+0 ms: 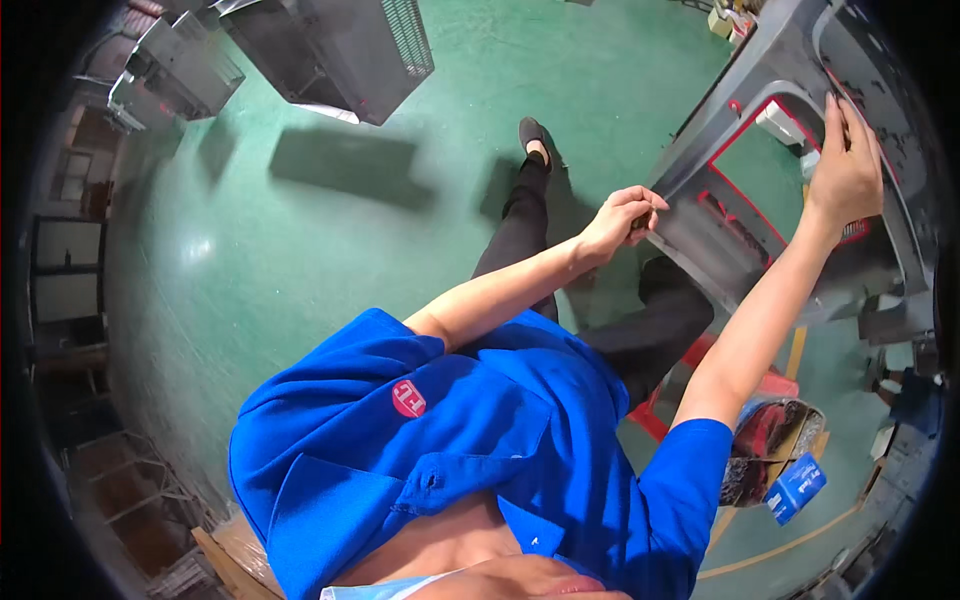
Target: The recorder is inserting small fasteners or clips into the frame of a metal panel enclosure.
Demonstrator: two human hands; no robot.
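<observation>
A large grey panel [700, 150] stands tilted at my right, with a rounded cut-out edged in red. My right hand [848, 165] is at the far side of this cut-out. Its thumb and fingers are pinched together against the panel's curved grey edge, and whatever lies between them is too small to name. Beside the near left edge of the panel is my left hand [625, 222], fingers curled closed. A small dark bit shows under those fingers, but I cannot make out what it is.
Dark metal housings [330, 55] hang at the upper left, casting shadows on the green floor [290, 250]. Low at my right are a red stool [650, 415], a divided box of parts [760, 455] and a blue packet [797, 488]. Another person [912, 400] appears at the right rim.
</observation>
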